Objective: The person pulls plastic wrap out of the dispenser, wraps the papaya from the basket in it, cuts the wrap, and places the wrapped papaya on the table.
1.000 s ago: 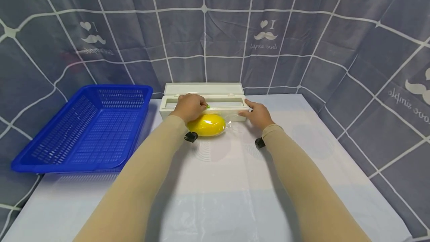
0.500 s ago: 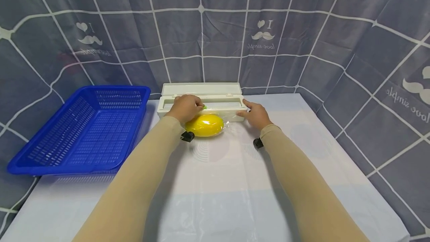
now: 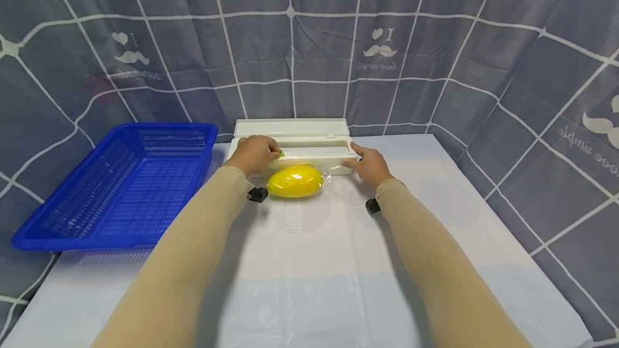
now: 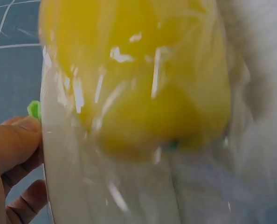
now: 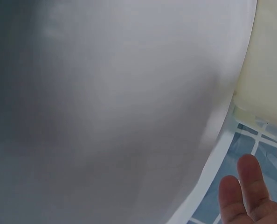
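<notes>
Sliding left along the white box [image 3: 292, 150], the left hand [image 3: 253, 154] has pulled a small green slider [image 3: 281, 153] with it. One second ago that hand sat nearer the middle of the box, over the yellow fruit [image 3: 295, 180]. Now the fruit shows more fully from above.

The box sits at the far edge of the table [image 3: 309, 262], with its lid open. A big blue basket [image 3: 121, 181] lies to the left, well apart from the hands. The basket and box look the same as before.

The yellow fruit lies just in front of the box, between the two hands, under clear plastic wrap [image 4: 143, 186]. It has not moved.

The right hand [image 3: 369, 164] has stayed put, its fingers fairly straight, pressing on the right end of the box.

The left hand's fingers are curled and pinch the slider. My guess is the wrap is being cut from the roll.
</notes>
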The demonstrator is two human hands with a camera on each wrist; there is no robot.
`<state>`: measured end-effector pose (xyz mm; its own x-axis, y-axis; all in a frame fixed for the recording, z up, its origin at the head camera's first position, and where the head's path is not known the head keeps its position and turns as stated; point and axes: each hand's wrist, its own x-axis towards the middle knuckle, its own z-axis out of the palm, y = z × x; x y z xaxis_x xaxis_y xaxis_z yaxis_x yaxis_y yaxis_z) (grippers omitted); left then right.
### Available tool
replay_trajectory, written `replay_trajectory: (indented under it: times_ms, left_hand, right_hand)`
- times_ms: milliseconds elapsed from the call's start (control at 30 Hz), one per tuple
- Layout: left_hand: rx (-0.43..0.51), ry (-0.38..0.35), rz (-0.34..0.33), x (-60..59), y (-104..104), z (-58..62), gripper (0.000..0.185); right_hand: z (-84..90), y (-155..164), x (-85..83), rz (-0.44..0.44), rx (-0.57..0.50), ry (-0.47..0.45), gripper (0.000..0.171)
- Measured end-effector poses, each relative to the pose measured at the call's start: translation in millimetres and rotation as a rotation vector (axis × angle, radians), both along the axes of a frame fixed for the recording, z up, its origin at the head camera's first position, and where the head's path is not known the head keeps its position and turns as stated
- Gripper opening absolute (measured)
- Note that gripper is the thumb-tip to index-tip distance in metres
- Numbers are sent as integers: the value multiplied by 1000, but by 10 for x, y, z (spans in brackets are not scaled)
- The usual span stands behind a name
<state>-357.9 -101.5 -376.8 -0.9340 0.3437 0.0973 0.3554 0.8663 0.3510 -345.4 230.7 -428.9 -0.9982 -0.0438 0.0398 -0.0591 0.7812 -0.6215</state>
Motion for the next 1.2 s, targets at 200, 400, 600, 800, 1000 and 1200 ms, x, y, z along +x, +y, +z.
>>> replay_trajectory:
  times_ms: [200,400,600,800,1000,1200]
  left_hand:
    - [-66,-4,3,44,-226,88,16]
    - [-120,5,-4,68,-420,151,18]
    - [-149,-9,26,98,-595,233,14]
    - [-197,-18,39,132,-676,331,11]
    - [-236,-53,36,195,-742,446,12]
    - [-293,-61,52,201,-813,476,13]
  right_hand:
    - [-9,-1,-25,-3,-3,-9,81]
    - [-13,-7,-36,10,-3,-14,80]
    - [7,-3,-21,-1,6,-31,81]
    - [54,-23,16,-6,-8,-43,80]
    - [55,-23,29,-17,-8,-35,79]
    - [45,-15,14,-14,-7,-46,80]
